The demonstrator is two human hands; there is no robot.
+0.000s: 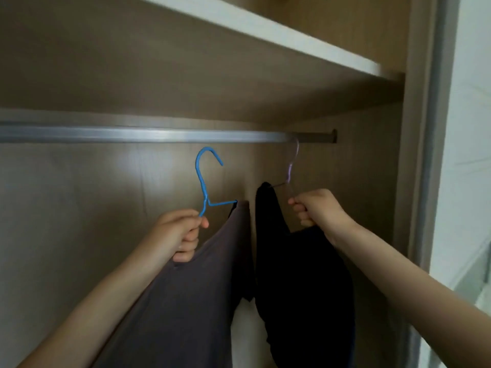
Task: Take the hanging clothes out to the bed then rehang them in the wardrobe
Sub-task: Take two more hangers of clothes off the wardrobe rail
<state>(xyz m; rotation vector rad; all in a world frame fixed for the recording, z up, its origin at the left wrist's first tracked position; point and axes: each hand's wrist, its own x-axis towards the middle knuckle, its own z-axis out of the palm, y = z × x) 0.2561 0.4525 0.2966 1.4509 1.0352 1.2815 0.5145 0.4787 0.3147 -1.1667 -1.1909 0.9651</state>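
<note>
The left hand [180,235] grips the lower stem of a blue hanger [206,181] carrying a grey garment [186,301], its hook below the metal rail [159,135] and apart from it. To the right, the right hand [316,208] holds a pale lilac hanger [291,166] bearing a black garment [305,288], and that hook sits on the rail near its right end. Both garments hang side by side inside the wardrobe [372,168], beneath a white-edged shelf [265,30].
</note>
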